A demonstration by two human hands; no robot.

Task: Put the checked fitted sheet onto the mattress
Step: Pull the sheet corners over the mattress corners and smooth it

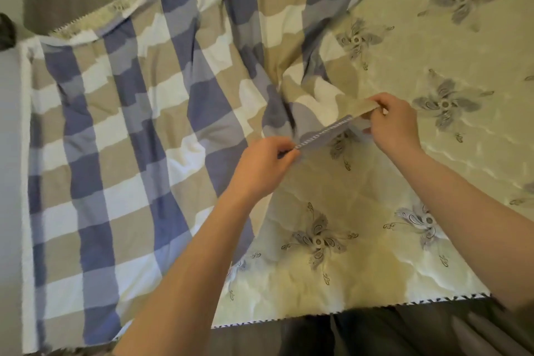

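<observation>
Cream quilted mattress (375,269) with grey flower print bare at right and lower centre, blue, beige and white checked fitted sheet (130,130) spread over left half, left hand (261,163) and right hand (394,123) each pinching its stitched hem at centre, dark floor along bottom edge, grey wall at far left.

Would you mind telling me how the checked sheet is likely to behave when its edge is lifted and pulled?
The checked sheet looks floppy: it lies in folds and creases. It is probably light, since the left hand and right hand hold its hem by fingertips. It will likely slide over the smooth-looking mattress.
</observation>
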